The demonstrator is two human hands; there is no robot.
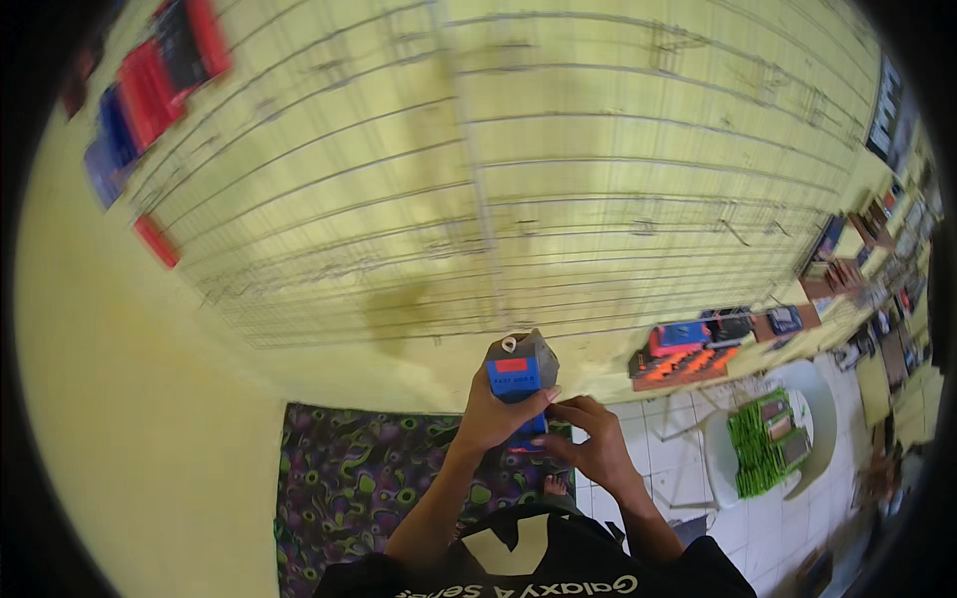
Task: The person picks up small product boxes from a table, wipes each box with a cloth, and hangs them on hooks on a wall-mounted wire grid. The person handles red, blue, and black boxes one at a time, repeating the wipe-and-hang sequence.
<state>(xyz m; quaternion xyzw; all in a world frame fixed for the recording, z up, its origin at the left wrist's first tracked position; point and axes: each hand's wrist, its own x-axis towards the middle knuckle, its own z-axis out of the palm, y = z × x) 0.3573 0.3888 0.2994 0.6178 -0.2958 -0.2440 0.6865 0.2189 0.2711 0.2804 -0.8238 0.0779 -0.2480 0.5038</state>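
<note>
A small blue product box with a red patch is held upright in front of my chest, near the wire grid wall. My left hand wraps around it from the left, its thumb across the front. Behind the box, also in that grip, is a grey item, perhaps more packaging, with a small white ring at its top. On the right, the fingers of my right hand are bent at the lower edge of the blue packaging; whether they pinch it cannot be told.
A wire grid display covers the yellow wall ahead. Red and blue packages hang upper left. Boxes sit on a low shelf at right. Green packages fill a white plastic chair. A patterned mat lies below.
</note>
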